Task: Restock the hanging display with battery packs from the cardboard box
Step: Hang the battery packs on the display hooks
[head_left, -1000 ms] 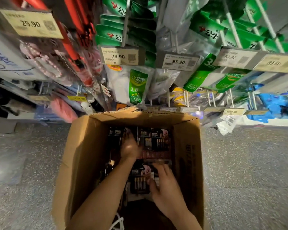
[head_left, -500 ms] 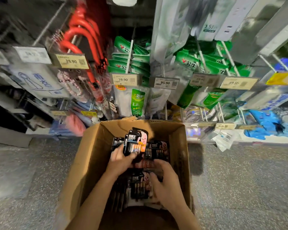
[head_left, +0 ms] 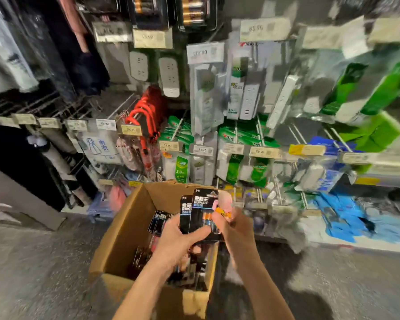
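An open cardboard box stands on the floor in front of the hanging display, with several black battery packs still inside. Above the box I hold a small stack of black Duracell battery packs. My left hand grips the stack from below, thumb across the front. My right hand pinches the right edge of the front pack. At the top of the view, battery packs hang on the display's pegs.
Pegs with price tags carry power strips, green packets and red cables. Blue gloves lie low on the right. Dark umbrellas hang at left. The speckled floor surrounds the box. The view is motion-blurred.
Both hands have come up out of the box with battery packs; the right hand now holds the stack too. The view has tilted upward, showing higher pegs with batteries.
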A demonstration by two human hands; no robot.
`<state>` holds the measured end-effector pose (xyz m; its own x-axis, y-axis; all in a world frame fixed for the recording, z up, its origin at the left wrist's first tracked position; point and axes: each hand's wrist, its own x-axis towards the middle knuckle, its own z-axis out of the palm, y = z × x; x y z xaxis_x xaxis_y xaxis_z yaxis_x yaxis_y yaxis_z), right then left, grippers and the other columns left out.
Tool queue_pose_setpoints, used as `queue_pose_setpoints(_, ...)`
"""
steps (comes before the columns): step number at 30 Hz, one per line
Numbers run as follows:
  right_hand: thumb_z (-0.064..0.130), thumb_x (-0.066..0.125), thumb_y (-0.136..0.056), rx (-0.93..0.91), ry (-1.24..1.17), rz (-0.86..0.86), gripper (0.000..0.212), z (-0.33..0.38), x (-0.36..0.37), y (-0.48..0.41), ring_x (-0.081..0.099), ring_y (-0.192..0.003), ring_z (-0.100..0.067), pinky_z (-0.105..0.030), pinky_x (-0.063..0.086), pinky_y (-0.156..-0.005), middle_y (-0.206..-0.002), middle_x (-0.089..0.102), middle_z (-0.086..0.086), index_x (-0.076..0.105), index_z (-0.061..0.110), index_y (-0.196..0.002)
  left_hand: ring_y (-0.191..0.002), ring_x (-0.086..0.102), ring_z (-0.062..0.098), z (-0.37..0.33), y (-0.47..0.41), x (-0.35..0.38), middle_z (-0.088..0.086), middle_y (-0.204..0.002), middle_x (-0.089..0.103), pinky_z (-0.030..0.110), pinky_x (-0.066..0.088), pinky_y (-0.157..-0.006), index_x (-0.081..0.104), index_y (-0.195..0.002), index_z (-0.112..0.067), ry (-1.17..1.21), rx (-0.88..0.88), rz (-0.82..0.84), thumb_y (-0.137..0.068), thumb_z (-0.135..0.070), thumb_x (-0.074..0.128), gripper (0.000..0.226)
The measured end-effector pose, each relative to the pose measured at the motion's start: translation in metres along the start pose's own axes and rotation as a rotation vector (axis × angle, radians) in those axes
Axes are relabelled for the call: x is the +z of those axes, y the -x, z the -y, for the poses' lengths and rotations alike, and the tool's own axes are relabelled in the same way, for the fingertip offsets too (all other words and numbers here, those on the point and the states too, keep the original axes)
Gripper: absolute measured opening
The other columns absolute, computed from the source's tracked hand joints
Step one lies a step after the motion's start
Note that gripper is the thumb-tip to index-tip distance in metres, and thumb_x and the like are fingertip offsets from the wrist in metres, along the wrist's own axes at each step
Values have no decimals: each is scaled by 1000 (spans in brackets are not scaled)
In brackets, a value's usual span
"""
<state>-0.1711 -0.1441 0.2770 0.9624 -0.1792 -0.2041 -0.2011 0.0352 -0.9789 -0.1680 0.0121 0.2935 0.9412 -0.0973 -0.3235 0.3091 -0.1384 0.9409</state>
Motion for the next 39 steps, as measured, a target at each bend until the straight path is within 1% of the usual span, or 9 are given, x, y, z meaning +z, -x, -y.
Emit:
queue_pose_setpoints(5,22,69,-92,-103,-133,-55,19,26,-75,40,68,-100,-43,-62,52,-94,-102,75,-16,69,10,-107,-103,74,18,-28,39,60,-2,-107,78,37,59,-87,73,-112,-21,19,83,11,-90,-32,75,25)
queue_pose_setpoints(11,4,65,-95,-183,-332,-174,19,79,-163,71,71,-106,-19,-41,51,-102,-107,77,0,65,16,-110,-96,75,21,-85,70,124,0,-100,80,25,56,-74,72,-109,-13,81,216,21,-93,-23,70,20)
queue_pose_setpoints(13,7,65,-96,-228,-331,-211,16,100,-192,74,72,-100,-12,-36,52,-97,-102,77,5,64,21,-105,-93,75,21,-112,76,139,-2,-95,80,26,56,-74,71,-109,-14,80,276,42,-93,-24,69,19)
queue_pose_setpoints(16,10,67,-96,-319,-294,-311,14,133,-227,70,73,-98,-15,-39,57,-88,-107,77,-1,66,22,-104,-70,73,0,-155,79,155,-12,-78,78,10,50,-58,70,-101,-14,116,395,56,-96,-12,64,8)
queue_pose_setpoints(19,16,67,-97,-361,-321,-313,22,170,-252,65,71,-106,-27,-50,62,-73,-118,72,-8,64,21,-118,-54,67,8,-198,80,167,-1,-76,77,18,47,-44,70,-99,-9,219,436,77,-95,-12,64,8)
queue_pose_setpoints(21,23,66,-98,-384,-318,-293,25,195,-263,63,68,-109,-29,-43,61,-56,-121,68,-7,62,21,-122,-57,63,13,-223,74,170,8,-86,77,24,41,-42,71,-103,-8,255,463,91,-92,-20,69,17)
queue_pose_setpoints(30,15,67,-96,-478,-194,-241,20,275,-285,9,70,-105,-28,-41,62,-57,-114,73,-5,63,21,-115,-86,71,21,-326,20,184,9,-104,78,35,48,-66,75,-109,-15,224,547,166,-92,-30,70,23)
queue_pose_setpoints(34,11,69,-94,-515,-161,-224,21,307,-286,-34,74,-99,-28,-41,62,-57,-107,76,-4,64,22,-111,-102,74,26,-375,-15,181,10,-109,78,43,53,-94,76,-107,-11,286,558,240,-92,-28,68,24)
queue_pose_setpoints(39,8,70,-93,-548,-130,-193,26,344,-273,-93,73,-102,-28,-42,63,-58,-108,76,-3,64,24,-113,-97,74,20,-443,-63,170,10,-109,77,31,53,-83,72,-113,-6,340,579,313,-93,-23,65,28)
